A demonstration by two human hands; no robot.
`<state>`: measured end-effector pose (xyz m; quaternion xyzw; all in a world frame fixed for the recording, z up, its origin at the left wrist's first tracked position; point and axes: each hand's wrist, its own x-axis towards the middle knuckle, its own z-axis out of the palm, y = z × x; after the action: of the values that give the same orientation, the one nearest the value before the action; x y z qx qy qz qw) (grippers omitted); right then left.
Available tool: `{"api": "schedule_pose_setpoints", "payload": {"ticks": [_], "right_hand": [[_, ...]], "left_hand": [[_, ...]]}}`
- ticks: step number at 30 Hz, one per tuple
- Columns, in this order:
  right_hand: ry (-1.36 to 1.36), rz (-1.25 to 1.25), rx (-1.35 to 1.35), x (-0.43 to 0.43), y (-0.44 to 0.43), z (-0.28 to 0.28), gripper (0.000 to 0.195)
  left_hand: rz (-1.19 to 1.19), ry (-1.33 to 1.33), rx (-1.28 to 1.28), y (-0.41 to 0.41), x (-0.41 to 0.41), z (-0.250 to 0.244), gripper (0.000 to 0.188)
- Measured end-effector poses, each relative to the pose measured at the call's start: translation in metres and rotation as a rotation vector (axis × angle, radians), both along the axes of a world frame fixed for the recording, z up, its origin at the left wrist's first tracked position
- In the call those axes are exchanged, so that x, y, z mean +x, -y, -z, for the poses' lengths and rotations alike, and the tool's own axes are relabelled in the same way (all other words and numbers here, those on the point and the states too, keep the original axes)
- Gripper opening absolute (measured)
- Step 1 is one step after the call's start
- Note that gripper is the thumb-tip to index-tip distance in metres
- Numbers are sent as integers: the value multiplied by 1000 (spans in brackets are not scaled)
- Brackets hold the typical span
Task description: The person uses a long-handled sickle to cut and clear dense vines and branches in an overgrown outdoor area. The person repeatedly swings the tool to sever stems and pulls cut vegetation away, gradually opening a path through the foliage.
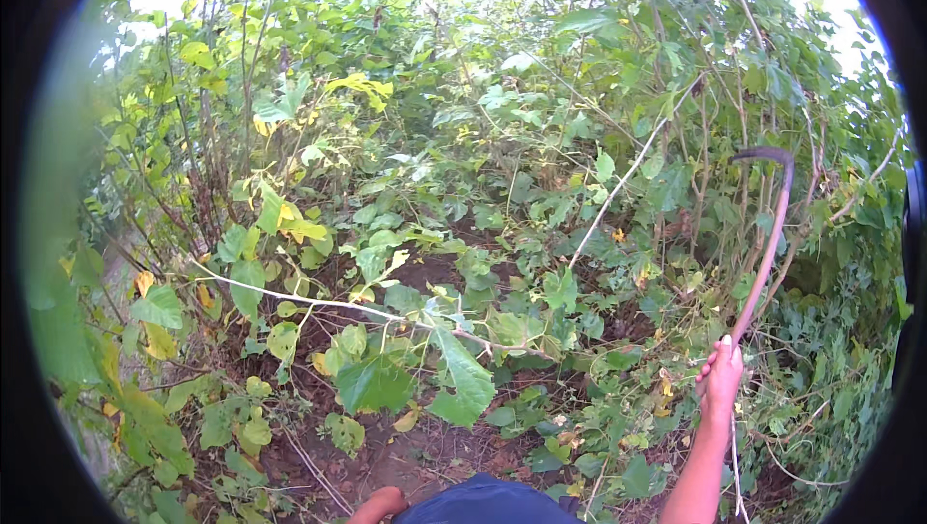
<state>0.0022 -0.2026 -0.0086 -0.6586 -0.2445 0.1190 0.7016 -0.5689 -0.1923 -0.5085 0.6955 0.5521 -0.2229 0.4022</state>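
Note:
My right hand (720,378) is closed around the lower end of a long wooden handle at the right. This is a long-handled sickle (769,256), held upright and leaning slightly right. Its dark curved blade (764,153) hooks to the left among leafy stems, and I cannot tell whether it touches them. At the bottom edge, a small rounded part of my left arm or hand (382,502) shows beside my dark blue clothing; its fingers cannot be made out. In front of me a pale leafy branch (319,301) stretches across, bearing large green leaves (463,379).
Dense shrubs and vines (449,125) fill the front and both sides. A pale bare stem (630,173) slants up to the right. Thin upright stems (206,162) stand at the left. Brown soil (442,451) with leaf litter shows low in the middle.

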Motion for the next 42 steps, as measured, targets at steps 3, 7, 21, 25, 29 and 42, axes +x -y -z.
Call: {"api": "schedule_pose_setpoints", "payload": {"ticks": [3,7,21,25,29,42], "right_hand": [[-193,-64,-23,-20,9,76,26],[-284,-115,-56,-66,19,166,25],[174,-376,319,-172,44,65,26],[150,-448,170,-206,31,54,23],[138,-455,56,-210,41,68,19],[-94,-365,-10,-224,84,112,25]], "left_hand": [[-231,-23,-44,41,-21,21,55],[-194,31,-130,70,-56,34,58],[-516,146,114,33,-46,-21,48],[-528,195,134,36,-54,-10,48],[-482,150,24,52,-64,15,47],[-316,50,34,54,-88,60,60]]}}
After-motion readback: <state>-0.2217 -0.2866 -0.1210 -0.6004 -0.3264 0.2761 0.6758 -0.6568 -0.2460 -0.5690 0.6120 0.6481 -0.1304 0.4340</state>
